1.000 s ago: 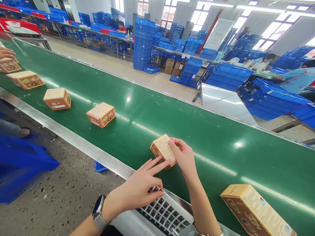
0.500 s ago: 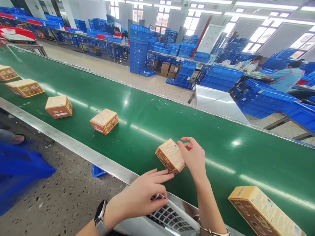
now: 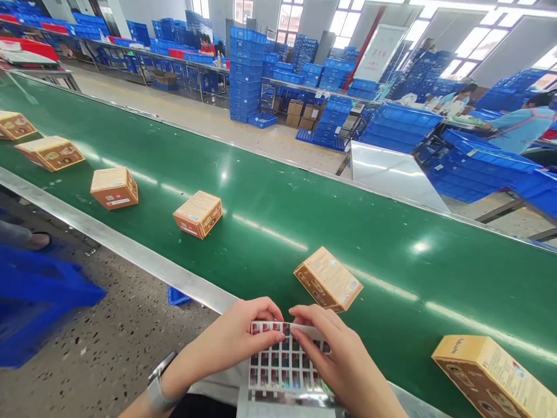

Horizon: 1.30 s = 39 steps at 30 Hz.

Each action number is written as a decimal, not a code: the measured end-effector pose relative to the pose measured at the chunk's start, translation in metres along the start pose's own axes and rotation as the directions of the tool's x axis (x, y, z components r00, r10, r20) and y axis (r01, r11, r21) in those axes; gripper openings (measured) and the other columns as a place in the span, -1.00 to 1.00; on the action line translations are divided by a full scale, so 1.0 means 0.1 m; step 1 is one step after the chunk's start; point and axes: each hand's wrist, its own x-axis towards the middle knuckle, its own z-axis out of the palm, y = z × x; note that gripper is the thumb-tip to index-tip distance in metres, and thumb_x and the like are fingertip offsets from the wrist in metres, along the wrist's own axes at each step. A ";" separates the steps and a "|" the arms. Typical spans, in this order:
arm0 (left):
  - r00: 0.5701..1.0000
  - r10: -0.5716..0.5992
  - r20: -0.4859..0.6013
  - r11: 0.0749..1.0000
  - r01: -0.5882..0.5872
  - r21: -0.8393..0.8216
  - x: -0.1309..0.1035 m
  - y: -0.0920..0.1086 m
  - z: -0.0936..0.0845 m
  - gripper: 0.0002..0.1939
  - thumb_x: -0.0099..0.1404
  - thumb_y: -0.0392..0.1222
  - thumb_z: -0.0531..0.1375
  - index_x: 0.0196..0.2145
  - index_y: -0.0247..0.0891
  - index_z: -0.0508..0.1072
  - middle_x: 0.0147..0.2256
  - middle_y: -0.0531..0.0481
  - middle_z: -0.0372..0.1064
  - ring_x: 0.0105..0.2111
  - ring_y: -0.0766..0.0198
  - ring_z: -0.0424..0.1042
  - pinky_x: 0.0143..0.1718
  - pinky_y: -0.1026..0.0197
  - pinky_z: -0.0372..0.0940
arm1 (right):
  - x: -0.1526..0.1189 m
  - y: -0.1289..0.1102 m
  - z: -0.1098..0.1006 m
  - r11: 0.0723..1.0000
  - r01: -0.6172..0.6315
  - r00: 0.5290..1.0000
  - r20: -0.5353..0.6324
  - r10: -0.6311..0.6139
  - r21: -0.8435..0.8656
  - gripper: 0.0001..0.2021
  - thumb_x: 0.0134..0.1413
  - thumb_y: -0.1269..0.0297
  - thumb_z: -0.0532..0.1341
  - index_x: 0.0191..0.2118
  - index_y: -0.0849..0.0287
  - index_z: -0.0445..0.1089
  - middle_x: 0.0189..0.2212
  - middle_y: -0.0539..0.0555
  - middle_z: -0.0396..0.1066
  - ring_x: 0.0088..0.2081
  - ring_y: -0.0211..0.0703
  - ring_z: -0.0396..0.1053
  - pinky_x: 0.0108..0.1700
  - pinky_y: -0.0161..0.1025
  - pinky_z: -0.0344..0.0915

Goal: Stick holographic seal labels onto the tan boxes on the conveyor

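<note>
While both hands (image 3: 243,342) (image 3: 337,357) pinch sticker sheet (image 3: 285,367), six boxes (image 3: 329,279) ride belt (image 3: 278,232).

both forearms bare, no sleeves showing. left hand (image 3: 237,342): smartwatch (image 3: 157,385) on wrist, grey band, dark face edge-on. right hand (image 3: 343,363): no rings visible, nails short and unpainted; wrist out of view.

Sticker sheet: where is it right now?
Head view, bottom centre: the sticker sheet is held by both hands, left hand and right hand, at the near rail of the green belt, just below the nearest box.
</note>
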 end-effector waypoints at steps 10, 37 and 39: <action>0.996 -0.019 -0.090 0.999 0.023 0.038 -0.03 -0.03 0.00 -0.73 0.22 -0.03 0.17 -0.51 -0.26 0.41 -0.60 0.15 0.13 -0.53 0.34 0.05 -0.51 0.29 -0.06 | 0.01 -0.04 0.08 0.973 0.171 0.972 -0.132 -0.192 -0.155 -0.87 0.33 0.39 0.15 -0.12 0.04 0.40 -0.26 0.06 0.54 -0.26 -0.08 0.50 -0.19 -0.14 0.40; 0.825 0.403 -0.396 0.864 -0.201 0.461 0.09 -0.44 -0.57 -0.79 0.35 -0.11 0.19 -0.39 -0.20 0.54 0.34 -0.12 0.13 0.19 -0.03 0.30 0.20 -0.12 0.25 | 0.31 0.29 -0.10 0.792 -0.272 0.851 -0.246 0.463 0.547 -0.68 0.14 -0.10 0.27 -0.24 0.05 0.52 -0.04 0.15 0.54 -0.02 0.06 0.49 0.00 -0.06 0.43; 0.834 0.418 -0.361 0.856 -0.228 0.464 0.12 -0.43 -0.48 -0.80 0.37 -0.15 0.18 -0.39 -0.21 0.53 0.34 -0.11 0.13 0.16 -0.02 0.32 0.18 -0.12 0.27 | 0.54 0.26 -0.09 0.754 -0.252 0.861 -0.216 0.461 0.607 -0.64 0.09 -0.14 0.29 -0.27 0.07 0.52 -0.08 0.17 0.55 -0.07 0.06 0.49 -0.04 -0.04 0.42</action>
